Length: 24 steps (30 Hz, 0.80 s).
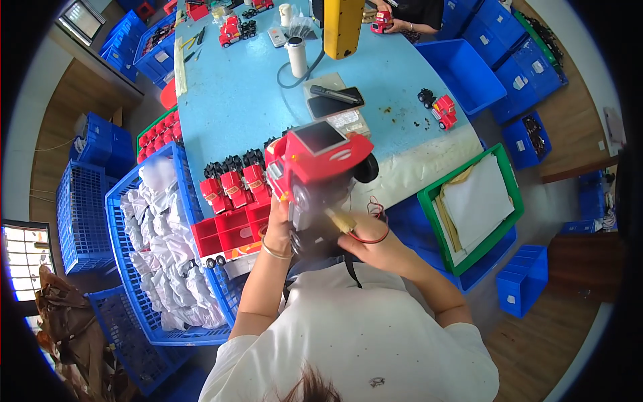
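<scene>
A red toy truck cab (321, 155) with a dark window panel and a black wheel is held up in front of my chest, tilted. My left hand (278, 224) is closed round its left side, the fingers partly hidden behind it. My right hand (372, 241) is closed on a small yellowish piece (341, 221) against the cab's grey underside, which is blurred. Thin red and dark wires (376, 218) loop beside that hand. To the left of the cab, several red toy trucks (231, 187) stand in a row on the blue table (234, 127), behind a red and white toy trailer (231, 231).
At my left stands a blue crate (117, 221) full of white wrapped pieces. A green-rimmed tray (472, 264) with papers is at my right. A phone (345, 102), a white bottle (297, 57) and a yellow post (343, 27) are ahead; another person's hand (402, 25) holds a red truck.
</scene>
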Available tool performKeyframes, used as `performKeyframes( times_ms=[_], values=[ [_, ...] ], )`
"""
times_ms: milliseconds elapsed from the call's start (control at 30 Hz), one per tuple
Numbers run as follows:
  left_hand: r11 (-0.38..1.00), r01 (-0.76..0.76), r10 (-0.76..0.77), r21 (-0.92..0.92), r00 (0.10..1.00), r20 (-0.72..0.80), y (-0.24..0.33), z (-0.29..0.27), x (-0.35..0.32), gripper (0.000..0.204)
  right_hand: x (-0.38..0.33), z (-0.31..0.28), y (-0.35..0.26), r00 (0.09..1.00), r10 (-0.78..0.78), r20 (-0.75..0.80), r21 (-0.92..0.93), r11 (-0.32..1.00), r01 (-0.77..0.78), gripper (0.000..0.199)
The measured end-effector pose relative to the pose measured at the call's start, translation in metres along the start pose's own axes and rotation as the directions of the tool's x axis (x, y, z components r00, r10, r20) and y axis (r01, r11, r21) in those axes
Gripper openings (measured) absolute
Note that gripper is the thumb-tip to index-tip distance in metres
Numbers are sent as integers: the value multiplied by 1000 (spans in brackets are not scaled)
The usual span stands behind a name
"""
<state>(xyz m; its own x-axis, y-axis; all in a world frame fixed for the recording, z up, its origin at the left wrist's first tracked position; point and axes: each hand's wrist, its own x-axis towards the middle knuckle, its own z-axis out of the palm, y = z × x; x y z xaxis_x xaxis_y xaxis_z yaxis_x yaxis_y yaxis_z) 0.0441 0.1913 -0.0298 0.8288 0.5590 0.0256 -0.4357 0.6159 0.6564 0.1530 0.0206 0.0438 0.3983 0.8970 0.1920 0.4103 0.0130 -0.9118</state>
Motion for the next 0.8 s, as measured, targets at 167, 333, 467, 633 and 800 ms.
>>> performKeyframes(
  times_ms=[167, 333, 467, 633, 800],
  values=[
    [982, -81, 78, 173, 997, 20, 9, 21, 9, 96, -4, -12, -12, 825, -280, 491, -163, 901, 403, 32],
    [961, 148, -148, 233, 989, -21, -12, 30, 23, 97, 39, -13, -16, 683, -467, 562, -598, 342, 725, 23],
    [949, 301, -287, 96, 948, -139, -42, 15, 34, 70, 60, -7, 40, 624, -332, 707, -617, 141, 774, 22],
    [955, 279, -268, 99, 957, -113, -46, 7, 27, 68, 58, 5, 44, 533, -281, 798, -541, 56, 839, 20],
    [991, 34, -48, -129, 993, -109, -18, 0, 3, 64, 7, 21, 3, 588, -671, 451, -425, 419, 803, 17]
  ],
)
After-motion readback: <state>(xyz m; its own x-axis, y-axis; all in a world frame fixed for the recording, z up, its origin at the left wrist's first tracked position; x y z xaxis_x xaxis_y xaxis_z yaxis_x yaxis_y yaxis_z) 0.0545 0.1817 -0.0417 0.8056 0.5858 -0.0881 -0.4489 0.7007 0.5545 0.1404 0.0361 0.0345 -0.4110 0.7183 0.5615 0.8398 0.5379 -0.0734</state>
